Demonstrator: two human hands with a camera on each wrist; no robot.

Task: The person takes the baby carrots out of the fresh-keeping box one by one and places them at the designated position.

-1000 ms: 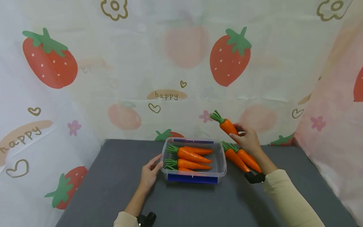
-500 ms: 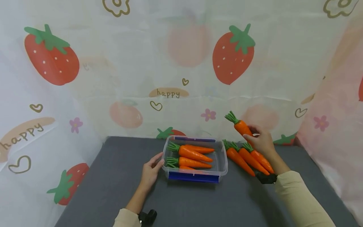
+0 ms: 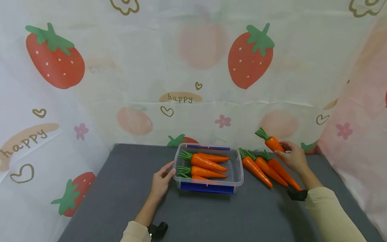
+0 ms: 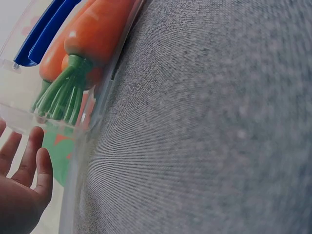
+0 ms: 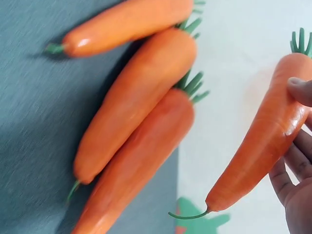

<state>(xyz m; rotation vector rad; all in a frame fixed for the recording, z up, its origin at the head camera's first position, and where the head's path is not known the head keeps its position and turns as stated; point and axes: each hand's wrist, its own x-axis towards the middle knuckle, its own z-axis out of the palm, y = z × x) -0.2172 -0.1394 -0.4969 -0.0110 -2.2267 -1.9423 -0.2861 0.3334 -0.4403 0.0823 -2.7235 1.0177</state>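
My right hand holds a carrot with green stalks above the table, thumb on one side and fingers on the other; in the right wrist view this carrot hangs tip down. Just left of it, three more carrots lie side by side on the table. My left hand rests at the left end of a clear plastic box with blue clips, its fingers extended along the wall. Several carrots lie inside that box. The left wrist view has my left hand close by the box's end.
The grey tabletop runs out in front of the box and to both sides. A white cloth printed with strawberries hangs behind the table and along its sides. Each wrist carries a small black camera.
My right hand has moved right with the held carrot, away from the box. More of the third carrot on the table now shows. The left hand keeps its place at the box.
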